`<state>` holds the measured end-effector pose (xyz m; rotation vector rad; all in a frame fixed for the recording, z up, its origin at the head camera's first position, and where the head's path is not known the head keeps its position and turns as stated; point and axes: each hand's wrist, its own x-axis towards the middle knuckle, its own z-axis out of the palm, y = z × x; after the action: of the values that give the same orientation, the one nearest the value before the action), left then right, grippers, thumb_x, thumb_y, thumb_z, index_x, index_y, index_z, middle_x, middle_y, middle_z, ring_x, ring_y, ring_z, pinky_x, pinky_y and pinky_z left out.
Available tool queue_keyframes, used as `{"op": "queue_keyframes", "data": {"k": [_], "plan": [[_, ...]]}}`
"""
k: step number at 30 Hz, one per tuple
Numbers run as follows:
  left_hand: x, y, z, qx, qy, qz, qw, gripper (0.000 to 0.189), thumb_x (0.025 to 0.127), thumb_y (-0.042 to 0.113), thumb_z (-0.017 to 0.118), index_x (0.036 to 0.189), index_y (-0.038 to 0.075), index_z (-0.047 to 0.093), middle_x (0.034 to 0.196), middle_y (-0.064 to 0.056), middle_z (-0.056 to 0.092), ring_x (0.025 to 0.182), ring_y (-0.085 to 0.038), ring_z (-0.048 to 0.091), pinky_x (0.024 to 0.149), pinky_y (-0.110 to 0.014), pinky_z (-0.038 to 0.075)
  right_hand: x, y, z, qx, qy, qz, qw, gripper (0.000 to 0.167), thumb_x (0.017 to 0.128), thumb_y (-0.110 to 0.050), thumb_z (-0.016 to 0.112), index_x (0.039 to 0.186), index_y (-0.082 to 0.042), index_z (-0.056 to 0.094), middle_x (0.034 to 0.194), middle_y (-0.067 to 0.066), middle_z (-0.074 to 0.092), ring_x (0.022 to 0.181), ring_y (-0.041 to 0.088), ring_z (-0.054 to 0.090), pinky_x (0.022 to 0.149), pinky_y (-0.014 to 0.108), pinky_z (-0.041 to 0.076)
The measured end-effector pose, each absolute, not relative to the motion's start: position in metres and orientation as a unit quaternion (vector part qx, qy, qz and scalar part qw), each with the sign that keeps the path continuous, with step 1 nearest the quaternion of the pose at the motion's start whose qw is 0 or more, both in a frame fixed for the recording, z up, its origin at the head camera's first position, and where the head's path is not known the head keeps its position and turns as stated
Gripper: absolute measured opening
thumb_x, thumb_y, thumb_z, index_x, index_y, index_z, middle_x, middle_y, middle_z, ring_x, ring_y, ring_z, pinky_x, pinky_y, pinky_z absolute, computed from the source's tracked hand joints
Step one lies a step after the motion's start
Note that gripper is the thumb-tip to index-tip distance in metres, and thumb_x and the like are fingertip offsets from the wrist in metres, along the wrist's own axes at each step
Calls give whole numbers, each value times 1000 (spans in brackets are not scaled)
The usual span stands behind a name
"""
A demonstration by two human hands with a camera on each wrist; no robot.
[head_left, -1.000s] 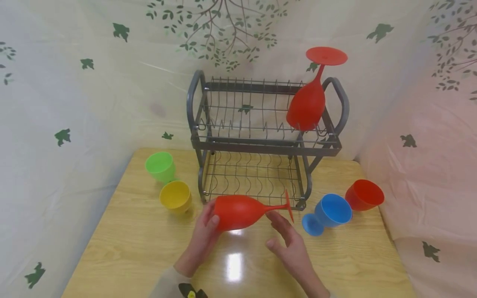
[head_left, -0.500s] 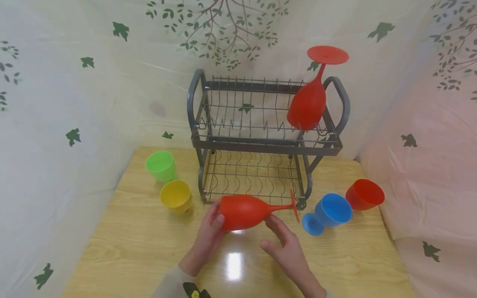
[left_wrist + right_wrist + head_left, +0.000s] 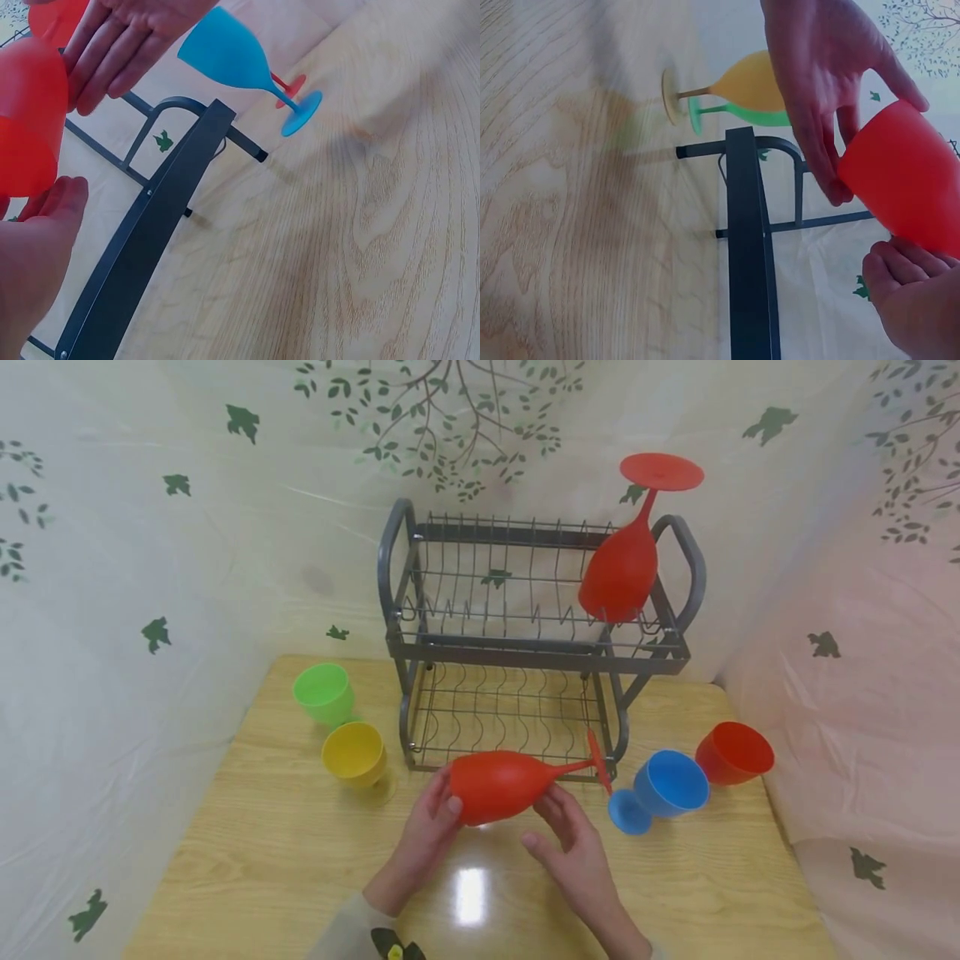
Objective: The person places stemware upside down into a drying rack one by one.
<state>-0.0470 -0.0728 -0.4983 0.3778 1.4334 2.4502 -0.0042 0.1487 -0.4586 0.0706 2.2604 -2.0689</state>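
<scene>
A red plastic wine glass (image 3: pixel 498 787) lies sideways in the air above the table, foot pointing right. My left hand (image 3: pixel 420 839) grips its bowl by the rim end, thumb on the near side and fingers going round below. Fairly straight fingers of my right hand (image 3: pixel 573 852) touch the bowl close to the stem, while the thumb stands apart from it. In the left wrist view the right hand (image 3: pixel 124 45) lies flat against the red bowl (image 3: pixel 30 112). The right wrist view has the left hand (image 3: pixel 825 75) at the rim.
Behind the hands stands a dark two-tier dish rack (image 3: pixel 540 656), with another red wine glass (image 3: pixel 622 572) upside down at its upper right. Yellow (image 3: pixel 354 753) and green (image 3: pixel 324 693) glasses stand left of it; blue (image 3: pixel 671 783) and red (image 3: pixel 733 753) ones stand right.
The held wine glass has shifted a little to the right, and its foot end has tipped slightly away. My left hand moved along with it; the right fingers sit farther under the bowl.
</scene>
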Motion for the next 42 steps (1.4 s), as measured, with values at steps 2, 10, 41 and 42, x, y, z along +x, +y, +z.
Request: {"op": "queue_keyframes", "data": {"k": [2, 10, 41, 42], "plan": [[-47, -74, -498, 130, 511, 838, 142, 65, 105, 26, 62, 158, 5, 30, 151, -10, 50, 132, -24, 58, 109, -38, 50, -5, 148, -457, 29, 733, -679, 32, 64, 94, -14, 77, 150, -7, 47, 151, 9, 56, 139, 31, 53, 107, 27, 48], [-47, -75, -498, 121, 546, 814, 155, 73, 102, 23, 67, 160, 5, 27, 157, -20, 45, 136, -18, 55, 110, -34, 48, -9, 146, -455, 49, 730, -682, 5, 65, 92, -11, 78, 149, -2, 48, 149, 13, 57, 136, 33, 56, 105, 29, 50], [-46, -70, -503, 140, 564, 792, 190, 75, 99, 7, 65, 163, 10, 25, 161, -19, 40, 141, -31, 50, 109, -37, 49, -18, 151, -456, 81, 735, -673, -5, 62, 92, -26, 81, 145, -9, 52, 142, 8, 61, 132, 25, 59, 100, 20, 51], [-46, -70, -503, 140, 564, 791, 190, 76, 99, 7, 64, 163, 9, 24, 162, -18, 40, 141, -31, 50, 109, -37, 49, -18, 151, -456, 80, 736, -672, -6, 62, 93, -26, 81, 145, -9, 52, 142, 8, 61, 132, 26, 59, 100, 20, 51]]}}
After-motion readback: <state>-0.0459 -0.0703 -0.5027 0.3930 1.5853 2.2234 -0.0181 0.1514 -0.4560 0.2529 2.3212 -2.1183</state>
